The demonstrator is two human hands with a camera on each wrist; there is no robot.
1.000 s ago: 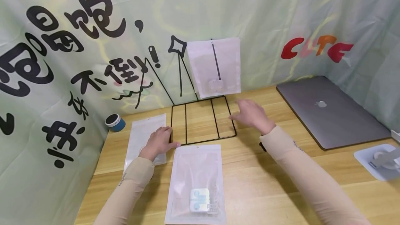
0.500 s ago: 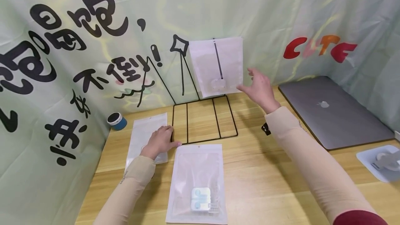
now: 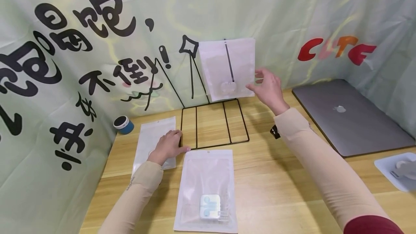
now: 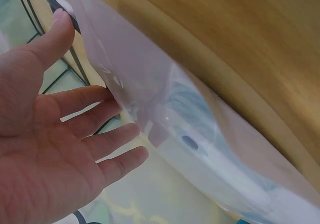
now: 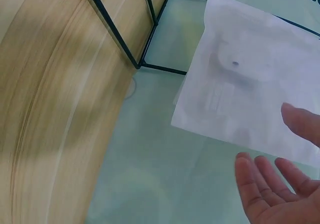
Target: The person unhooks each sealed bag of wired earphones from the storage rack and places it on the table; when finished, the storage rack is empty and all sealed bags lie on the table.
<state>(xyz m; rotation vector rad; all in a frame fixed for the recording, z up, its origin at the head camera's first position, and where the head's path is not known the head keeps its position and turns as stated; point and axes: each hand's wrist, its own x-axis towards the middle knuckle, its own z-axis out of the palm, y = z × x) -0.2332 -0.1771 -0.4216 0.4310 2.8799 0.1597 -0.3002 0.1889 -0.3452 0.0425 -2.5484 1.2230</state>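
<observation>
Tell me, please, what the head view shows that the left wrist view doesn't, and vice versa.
Only the head view shows the right hand and laptop. Only the left wrist view shows the palm of the left hand and bluish contents in the bag beneath it. Both show that hand, that bag, the rack and the table.

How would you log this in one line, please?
left hand: at base of black wire rack; right hand: at hanging rectangular white plastic pouch

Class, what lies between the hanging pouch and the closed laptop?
The right hand lies between the hanging pouch and the laptop, as the head view shows.
</observation>
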